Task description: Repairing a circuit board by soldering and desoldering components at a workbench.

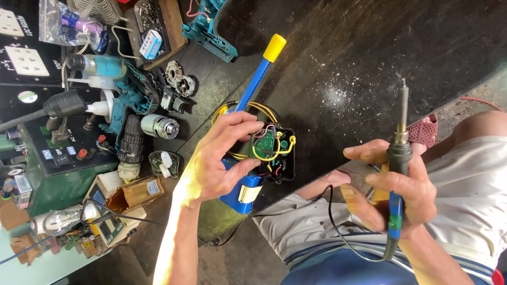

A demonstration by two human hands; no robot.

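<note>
My left hand rests on an opened black battery pack with blue cells, yellow wires and a small green circuit board. The fingers grip a blue solder sucker with a yellow cap that slants up from the pack. My right hand holds a soldering iron upright by its blue and black handle, tip pointing up, apart from the pack to its right. The iron's black cord loops down across my lap.
A teal drill housing, a small electric motor, gears, a glue bottle and a green power box crowd the left of the dark bench. White sockets sit at far left. My knee in light shorts is at right.
</note>
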